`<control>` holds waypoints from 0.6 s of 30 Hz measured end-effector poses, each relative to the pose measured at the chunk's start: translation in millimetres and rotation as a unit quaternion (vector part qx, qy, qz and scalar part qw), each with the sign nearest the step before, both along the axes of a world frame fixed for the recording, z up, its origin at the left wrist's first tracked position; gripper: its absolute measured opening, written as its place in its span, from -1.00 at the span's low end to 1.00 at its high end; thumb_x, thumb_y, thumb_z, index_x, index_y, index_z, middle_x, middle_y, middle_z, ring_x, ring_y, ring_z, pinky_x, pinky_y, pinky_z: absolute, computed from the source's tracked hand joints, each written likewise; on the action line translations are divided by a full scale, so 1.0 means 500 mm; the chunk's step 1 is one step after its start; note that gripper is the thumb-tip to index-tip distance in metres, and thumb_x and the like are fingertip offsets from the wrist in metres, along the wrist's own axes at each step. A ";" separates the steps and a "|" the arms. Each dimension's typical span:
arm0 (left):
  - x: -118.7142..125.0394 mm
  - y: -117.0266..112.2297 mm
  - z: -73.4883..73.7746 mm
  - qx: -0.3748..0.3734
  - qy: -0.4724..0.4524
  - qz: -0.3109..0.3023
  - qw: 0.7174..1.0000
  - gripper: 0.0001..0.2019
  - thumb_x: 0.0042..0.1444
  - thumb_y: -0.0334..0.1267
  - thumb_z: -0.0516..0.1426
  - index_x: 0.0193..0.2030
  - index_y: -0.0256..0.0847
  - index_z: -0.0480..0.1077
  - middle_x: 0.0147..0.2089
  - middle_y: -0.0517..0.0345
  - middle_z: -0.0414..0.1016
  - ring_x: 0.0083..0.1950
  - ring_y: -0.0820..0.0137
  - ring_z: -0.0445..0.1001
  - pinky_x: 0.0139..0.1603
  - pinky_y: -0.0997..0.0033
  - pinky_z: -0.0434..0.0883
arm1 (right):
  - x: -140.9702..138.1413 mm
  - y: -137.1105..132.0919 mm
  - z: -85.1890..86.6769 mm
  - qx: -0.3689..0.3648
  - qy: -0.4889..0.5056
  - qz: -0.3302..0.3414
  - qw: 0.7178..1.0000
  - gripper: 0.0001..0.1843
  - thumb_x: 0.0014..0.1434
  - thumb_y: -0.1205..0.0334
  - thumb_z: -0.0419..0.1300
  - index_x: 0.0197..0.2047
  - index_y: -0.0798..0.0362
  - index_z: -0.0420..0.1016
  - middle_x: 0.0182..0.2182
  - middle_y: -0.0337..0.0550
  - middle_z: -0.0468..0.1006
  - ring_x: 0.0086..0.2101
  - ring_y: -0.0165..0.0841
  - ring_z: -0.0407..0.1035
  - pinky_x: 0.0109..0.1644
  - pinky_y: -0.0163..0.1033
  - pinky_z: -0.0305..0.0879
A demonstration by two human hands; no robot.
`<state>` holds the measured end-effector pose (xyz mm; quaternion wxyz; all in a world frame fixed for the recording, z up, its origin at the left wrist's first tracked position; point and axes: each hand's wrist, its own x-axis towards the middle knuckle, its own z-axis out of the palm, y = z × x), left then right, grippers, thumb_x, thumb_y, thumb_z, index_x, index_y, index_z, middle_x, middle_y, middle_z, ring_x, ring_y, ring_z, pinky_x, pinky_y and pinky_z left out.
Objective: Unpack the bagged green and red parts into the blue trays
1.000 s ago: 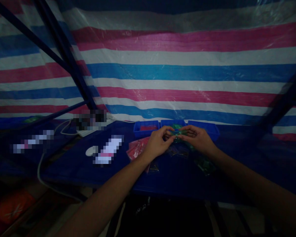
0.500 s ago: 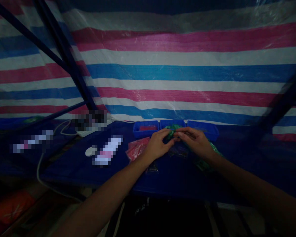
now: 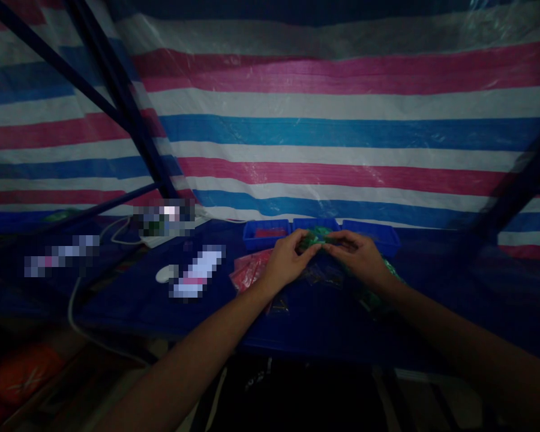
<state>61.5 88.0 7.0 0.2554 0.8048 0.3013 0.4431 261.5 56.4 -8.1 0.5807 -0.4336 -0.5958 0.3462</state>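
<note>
My left hand (image 3: 285,260) and my right hand (image 3: 357,255) meet over a dark blue table (image 3: 130,300), fingers pinched together on a small green plastic bag (image 3: 317,238) held between them. The bag sits just in front of the middle blue tray (image 3: 315,225). Red bags (image 3: 249,270) lie on the table by my left wrist. More green bags (image 3: 373,300) lie under my right wrist. The light is dim, so what the held bag contains cannot be made out.
Three blue trays stand in a row at the back: one with red contents (image 3: 267,233), the middle one, and one at the right (image 3: 378,235). A white round object (image 3: 165,274) and a white cable (image 3: 74,306) lie left. A striped tarp (image 3: 324,120) hangs behind.
Both hands have shifted slightly away from me toward the middle tray, still pinching the green bag; it now shows more between the fingertips.
</note>
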 end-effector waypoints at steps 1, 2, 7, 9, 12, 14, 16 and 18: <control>0.000 0.002 0.000 0.013 -0.004 0.007 1.000 -0.72 0.26 -0.12 0.22 0.02 -0.19 0.40 -0.06 0.01 0.55 -0.11 0.30 0.56 -0.11 0.25 0.54 | 0.001 0.001 0.001 -0.007 0.005 -0.012 1.000 -0.64 0.03 0.07 0.44 -0.14 0.02 0.55 -0.20 -0.09 0.66 -0.17 -0.20 0.57 0.01 -0.07 0.51; 0.000 0.003 0.001 0.029 -0.012 0.012 0.999 -0.72 0.26 -0.14 0.22 0.04 -0.19 0.40 -0.02 -0.02 0.52 -0.07 0.30 0.55 -0.09 0.25 0.55 | 0.003 0.003 0.002 -0.012 0.010 -0.026 1.000 -0.65 0.02 0.07 0.43 -0.16 0.02 0.53 -0.22 -0.10 0.65 -0.19 -0.21 0.57 -0.01 -0.08 0.51; -0.003 -0.004 0.011 0.101 0.012 -0.006 0.995 -0.79 0.33 -0.18 0.15 0.03 -0.16 0.45 0.02 -0.01 0.48 0.03 0.31 0.51 0.04 0.20 0.53 | 0.009 0.006 0.008 0.002 0.005 -0.081 0.997 -0.70 0.07 0.09 0.39 -0.18 0.01 0.46 -0.26 -0.14 0.62 -0.21 -0.23 0.56 -0.08 -0.11 0.51; -0.003 -0.009 0.012 0.098 0.042 -0.025 0.994 -0.73 0.30 -0.14 0.19 0.08 -0.15 0.45 0.03 0.00 0.50 -0.01 0.31 0.53 0.04 0.20 0.53 | 0.007 0.001 0.011 0.010 -0.013 -0.042 0.999 -0.70 0.07 0.08 0.40 -0.17 0.01 0.50 -0.22 -0.12 0.62 -0.18 -0.23 0.55 -0.04 -0.10 0.50; -0.003 -0.010 0.011 0.100 0.072 -0.016 0.992 -0.62 0.21 -0.12 0.27 0.13 -0.17 0.43 0.06 -0.01 0.53 0.03 0.25 0.53 0.08 0.17 0.50 | -0.002 -0.011 0.016 0.000 -0.030 0.042 0.999 -0.69 0.10 0.04 0.39 -0.12 -0.01 0.58 -0.14 -0.10 0.64 -0.12 -0.22 0.55 0.04 -0.07 0.48; -0.003 -0.006 0.010 0.099 0.082 0.011 0.992 -0.68 0.22 -0.15 0.26 0.07 -0.19 0.46 0.00 0.01 0.56 0.00 0.24 0.53 0.05 0.17 0.49 | -0.008 -0.016 0.016 -0.011 -0.031 0.070 0.997 -0.68 0.13 0.02 0.38 -0.09 -0.02 0.60 -0.11 -0.09 0.65 -0.13 -0.23 0.56 0.06 -0.06 0.48; -0.005 -0.001 0.010 0.088 0.083 0.032 0.992 -0.76 0.26 -0.18 0.22 0.01 -0.20 0.48 -0.08 0.03 0.59 -0.08 0.27 0.55 -0.02 0.20 0.49 | -0.011 -0.017 0.014 -0.007 -0.022 0.061 0.998 -0.67 0.13 0.02 0.38 -0.08 -0.02 0.59 -0.13 -0.09 0.65 -0.18 -0.25 0.56 0.00 -0.07 0.51; -0.006 0.002 0.012 0.080 0.076 0.047 0.993 -0.80 0.27 -0.19 0.20 -0.02 -0.20 0.49 -0.11 0.05 0.60 -0.14 0.29 0.54 -0.08 0.23 0.48 | -0.011 -0.013 0.011 0.010 -0.008 0.030 0.999 -0.66 0.12 0.02 0.39 -0.09 -0.01 0.56 -0.15 -0.09 0.63 -0.21 -0.26 0.55 -0.09 -0.12 0.53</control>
